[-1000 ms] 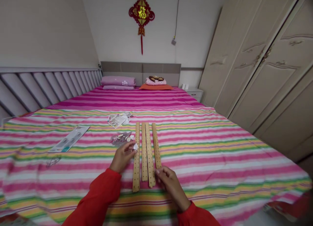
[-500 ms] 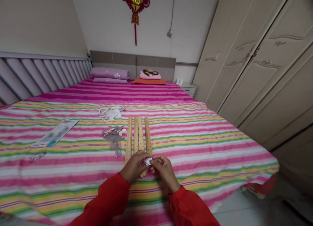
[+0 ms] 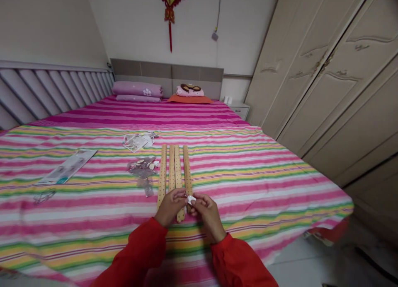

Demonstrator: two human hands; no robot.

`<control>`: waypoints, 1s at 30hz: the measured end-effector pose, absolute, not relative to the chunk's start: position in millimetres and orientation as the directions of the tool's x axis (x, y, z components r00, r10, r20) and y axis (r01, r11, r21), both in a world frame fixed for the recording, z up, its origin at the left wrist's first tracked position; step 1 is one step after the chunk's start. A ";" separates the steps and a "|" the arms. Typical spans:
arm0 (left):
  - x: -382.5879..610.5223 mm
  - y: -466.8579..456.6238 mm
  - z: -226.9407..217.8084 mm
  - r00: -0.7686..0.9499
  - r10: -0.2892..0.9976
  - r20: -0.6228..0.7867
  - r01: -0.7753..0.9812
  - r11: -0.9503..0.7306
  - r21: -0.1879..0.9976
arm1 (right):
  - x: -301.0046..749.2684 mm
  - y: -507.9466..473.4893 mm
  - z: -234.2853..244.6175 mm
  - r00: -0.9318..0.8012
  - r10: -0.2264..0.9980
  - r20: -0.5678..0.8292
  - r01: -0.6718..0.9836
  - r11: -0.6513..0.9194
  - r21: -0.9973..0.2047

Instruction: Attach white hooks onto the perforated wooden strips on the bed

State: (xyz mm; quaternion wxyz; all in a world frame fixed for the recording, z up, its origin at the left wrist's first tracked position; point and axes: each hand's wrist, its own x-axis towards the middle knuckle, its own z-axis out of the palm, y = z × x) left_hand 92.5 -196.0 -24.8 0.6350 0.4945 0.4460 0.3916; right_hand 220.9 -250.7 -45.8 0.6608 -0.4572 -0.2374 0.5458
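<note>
White piece [image 3: 191, 200] pinched between fingers of left hand [image 3: 170, 206] and right hand [image 3: 207, 213], over rightmost of four perforated strips [image 3: 178, 167] on striped bedspread [image 3: 264, 183]; plastic bag [image 3: 141, 170] lies left of strips.

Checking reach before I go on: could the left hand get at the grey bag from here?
Probably yes: the left hand is near the grey bag, with only the flat leftmost wooden strip apparently between. It does, though, hold a white piece.
</note>
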 end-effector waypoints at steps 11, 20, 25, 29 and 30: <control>105.2 -185.2 -36.0 0.272 0.958 -0.087 0.027 0.083 0.996 | 227.1 -246.5 -48.8 0.291 0.943 -0.161 -0.359 -0.048 -0.932; 109.4 -185.4 -42.7 0.281 0.960 0.018 0.172 -0.068 0.983 | 228.9 -245.3 -59.9 0.338 0.924 -0.176 -0.307 -0.068 -0.949; 110.2 -182.3 -47.0 0.284 0.958 0.051 0.197 -0.111 0.974 | 227.0 -245.2 -63.1 0.341 0.923 -0.181 -0.304 -0.074 -0.950; 110.1 -181.7 -49.1 0.253 0.965 0.061 0.194 -0.113 0.975 | 226.3 -245.5 -62.9 0.336 0.923 -0.188 -0.302 -0.083 -0.950; 109.9 -181.7 -49.1 0.247 0.967 0.060 0.194 -0.110 0.975 | 226.2 -245.5 -63.2 0.336 0.923 -0.186 -0.299 -0.083 -0.951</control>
